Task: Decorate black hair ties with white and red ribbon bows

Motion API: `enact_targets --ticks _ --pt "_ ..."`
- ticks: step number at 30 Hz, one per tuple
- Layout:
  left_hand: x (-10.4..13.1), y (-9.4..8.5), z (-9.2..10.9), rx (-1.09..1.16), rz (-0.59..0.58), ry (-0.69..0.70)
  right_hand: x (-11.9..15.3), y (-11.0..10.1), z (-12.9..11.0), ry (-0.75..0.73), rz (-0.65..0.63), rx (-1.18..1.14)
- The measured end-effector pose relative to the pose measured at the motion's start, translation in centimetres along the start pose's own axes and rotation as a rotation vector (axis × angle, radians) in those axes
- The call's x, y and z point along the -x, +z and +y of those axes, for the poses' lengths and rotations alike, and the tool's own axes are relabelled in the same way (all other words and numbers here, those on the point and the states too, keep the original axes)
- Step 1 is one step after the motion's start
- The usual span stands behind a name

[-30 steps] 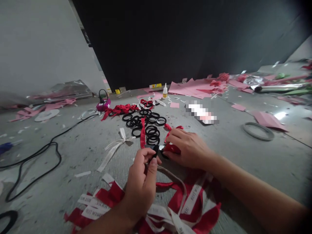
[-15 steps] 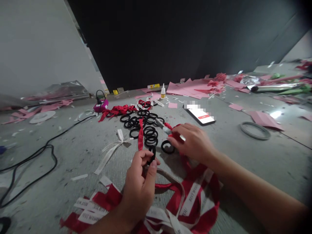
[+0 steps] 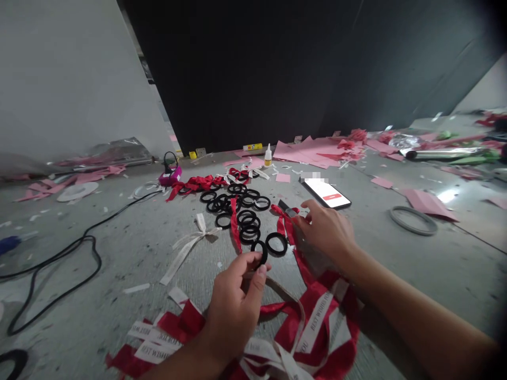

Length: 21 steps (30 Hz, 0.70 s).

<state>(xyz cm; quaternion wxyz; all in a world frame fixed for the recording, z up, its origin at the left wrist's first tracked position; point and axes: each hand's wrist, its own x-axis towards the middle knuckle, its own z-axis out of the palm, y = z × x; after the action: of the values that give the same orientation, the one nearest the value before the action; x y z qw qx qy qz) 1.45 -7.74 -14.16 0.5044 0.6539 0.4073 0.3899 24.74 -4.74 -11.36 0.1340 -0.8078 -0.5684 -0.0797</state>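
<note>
Between its thumb and fingers, my left hand (image 3: 237, 290) pinches a black hair tie (image 3: 260, 255). My right hand (image 3: 327, 227) is at the red ribbon (image 3: 283, 221), its fingertips by a small grey blade-like tool (image 3: 285, 208); whether they grip it is unclear. A loose black ring (image 3: 276, 244) lies between the hands, and several more black rings (image 3: 248, 219) are heaped beyond. One red strip (image 3: 235, 227) extends up from near my left fingers. Red and white printed ribbons (image 3: 317, 316) pile up beneath both hands.
A phone (image 3: 327, 191) lies behind my right hand, near a glue bottle (image 3: 268, 155) and pink paper (image 3: 309, 152). A grey ring (image 3: 413, 220) is at right. Black cable (image 3: 93, 232) crosses the left floor; a dark panel (image 3: 257, 74) stands behind.
My right hand has moved away from the heap of rings, and the grey tool has shifted right with it. My left hand still holds the hair tie. The view has shifted slightly.
</note>
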Motion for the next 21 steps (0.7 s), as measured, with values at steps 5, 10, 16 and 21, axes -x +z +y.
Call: enact_targets --ticks 5,10,16,21 --pt "0.20 -0.10 -0.04 -0.046 0.016 0.038 0.15 -0.10 -0.12 -0.007 -0.030 -0.046" --pt "0.12 -0.09 -0.15 -0.059 0.002 0.053 0.25 -0.10 -0.34 -0.053 -0.030 -0.099" --pt "-0.12 -0.06 0.32 -0.100 0.027 0.089 0.32 0.02 -0.66 -0.057 -0.095 -0.135" --pt "-0.21 0.06 0.31 -0.096 0.021 0.086 0.11 -0.54 -0.58 -0.009 -0.016 -0.187"
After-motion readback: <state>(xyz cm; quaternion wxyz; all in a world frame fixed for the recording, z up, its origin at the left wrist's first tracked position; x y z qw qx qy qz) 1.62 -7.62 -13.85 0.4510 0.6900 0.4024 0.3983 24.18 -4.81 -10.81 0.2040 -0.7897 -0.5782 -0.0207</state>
